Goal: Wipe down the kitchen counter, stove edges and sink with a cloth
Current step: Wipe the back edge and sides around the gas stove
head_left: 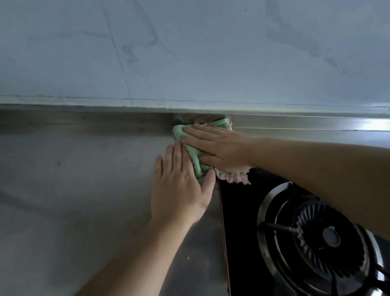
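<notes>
At frame centre the right hand (216,149) presses flat, fingers straight, on the green cloth (193,153), hiding most of it; the left hand (180,186) lies spread beside it, thumb touching. Cloth sits on the steel surface (72,186) against the rear lip; the stove (309,239) at lower right is cut off.

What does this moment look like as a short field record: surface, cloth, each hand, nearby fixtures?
surface: steel counter, at its back corner under the tiled wall
cloth: green cloth with a pink underside, bunched at the stove's far-left corner
right hand: right hand flat on the cloth, fingers straight
left hand: left hand flat on the counter, thumb touching the cloth
fixtures: black stove, burner
sink: out of view
</notes>
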